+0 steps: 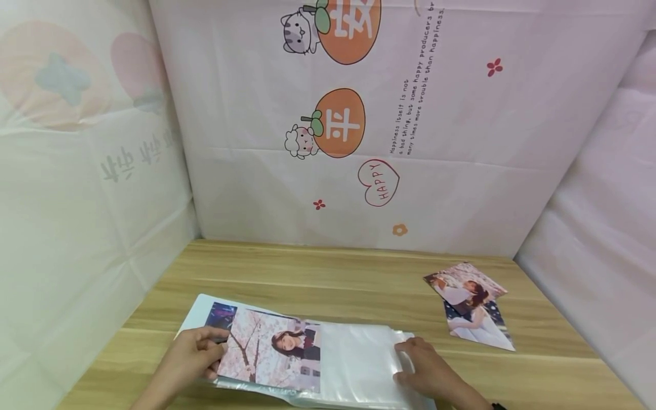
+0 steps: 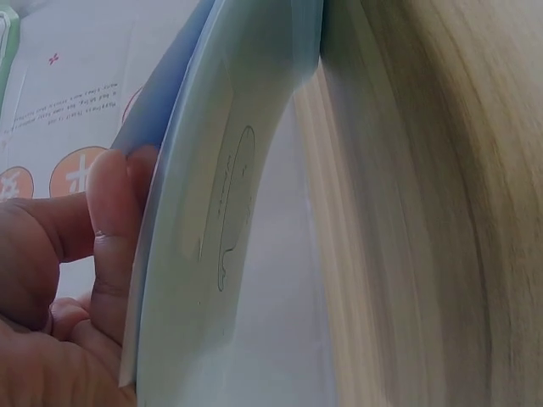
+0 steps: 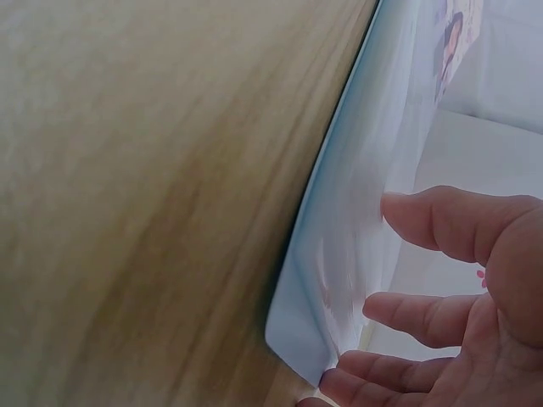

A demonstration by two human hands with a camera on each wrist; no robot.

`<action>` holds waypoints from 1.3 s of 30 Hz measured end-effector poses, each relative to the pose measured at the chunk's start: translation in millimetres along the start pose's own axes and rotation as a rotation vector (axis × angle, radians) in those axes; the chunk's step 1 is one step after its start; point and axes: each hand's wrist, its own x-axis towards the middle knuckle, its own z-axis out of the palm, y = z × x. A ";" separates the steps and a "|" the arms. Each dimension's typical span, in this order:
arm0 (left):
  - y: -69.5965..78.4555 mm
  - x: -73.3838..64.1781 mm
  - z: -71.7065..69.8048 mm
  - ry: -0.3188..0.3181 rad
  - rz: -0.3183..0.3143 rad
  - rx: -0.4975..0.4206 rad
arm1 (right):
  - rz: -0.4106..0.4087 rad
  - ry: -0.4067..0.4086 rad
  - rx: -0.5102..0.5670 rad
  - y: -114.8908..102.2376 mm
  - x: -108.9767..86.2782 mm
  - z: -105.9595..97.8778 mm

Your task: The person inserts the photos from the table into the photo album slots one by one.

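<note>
A photo album point(image 1: 359, 356) lies spread near the table's front edge, its clear plastic sleeves on the right side. Over its left part is a print photo point(image 1: 269, 350) of a person among pink blossoms. My left hand point(image 1: 197, 353) pinches this photo by its left edge. Behind it shows part of a dark blue picture point(image 1: 221, 316). The album's pale cover point(image 2: 204, 203) curves up beside the left fingers in the left wrist view. At the album's right end my right hand point(image 1: 422, 367) touches the clear sleeve point(image 3: 365, 195), thumb and fingers extended and spread apart.
Two loose photos overlap at the right of the wooden table point(image 1: 318, 285): a blossom photo point(image 1: 463, 287) on top of a darker photo point(image 1: 482, 327). White printed cloth point(image 1: 256, 188) walls the back and both sides.
</note>
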 end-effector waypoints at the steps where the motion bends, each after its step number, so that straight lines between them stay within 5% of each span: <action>1: -0.2 0.3 0.5 -0.002 -0.001 0.002 | -0.006 0.003 -0.004 0.1 -0.2 0.2; 19: 2.8 6.6 15.3 -0.022 0.040 0.086 | -0.051 0.016 -0.019 2.5 -0.1 1.2; 39: 7.5 12.3 29.9 -0.068 0.069 0.065 | 0.009 -0.018 0.001 4.1 3.4 1.2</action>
